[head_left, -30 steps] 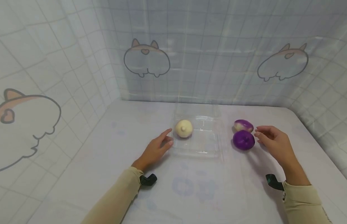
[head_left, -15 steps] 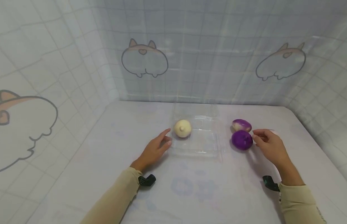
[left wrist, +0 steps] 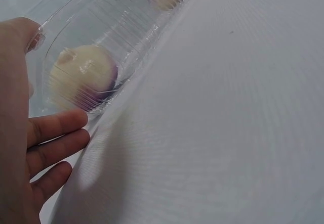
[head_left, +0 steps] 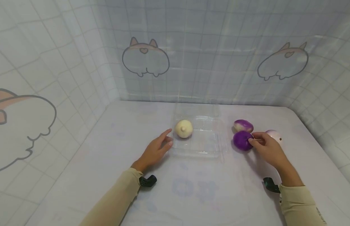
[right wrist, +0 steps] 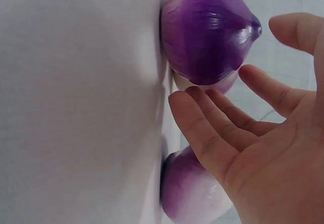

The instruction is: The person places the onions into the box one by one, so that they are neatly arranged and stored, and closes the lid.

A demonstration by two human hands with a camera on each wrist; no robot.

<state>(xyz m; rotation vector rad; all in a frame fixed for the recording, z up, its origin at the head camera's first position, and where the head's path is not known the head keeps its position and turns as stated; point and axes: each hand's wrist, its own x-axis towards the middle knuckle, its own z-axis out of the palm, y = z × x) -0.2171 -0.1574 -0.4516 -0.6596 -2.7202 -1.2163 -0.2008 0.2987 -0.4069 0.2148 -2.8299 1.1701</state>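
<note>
A clear plastic tray (head_left: pixel 204 153) sits mid-table with a cream onion (head_left: pixel 183 128) in its far-left corner. My left hand (head_left: pixel 169 138) lies open on the table, fingers against the tray's left edge; the left wrist view shows the thumb on the tray rim (left wrist: pixel 38 37) beside the cream onion (left wrist: pixel 81 77). A dark purple onion (head_left: pixel 241 140) lies right of the tray. My right hand (head_left: pixel 253 138) reaches it with relaxed fingers, fingertips (right wrist: pixel 182 100) at its right side, thumb apart, not gripping the purple onion (right wrist: pixel 207 37).
A purple-and-white onion (head_left: pixel 243 125) lies just behind the dark one, and a pale onion (head_left: pixel 274 135) sits behind my right hand, also seen low in the right wrist view as a pale onion (right wrist: pixel 190 196). Tiled curtain walls enclose the table on three sides.
My right hand has slid left until its fingertips reach the dark purple onion, uncovering the pale onion behind it. The left hand and tray have stayed put.
</note>
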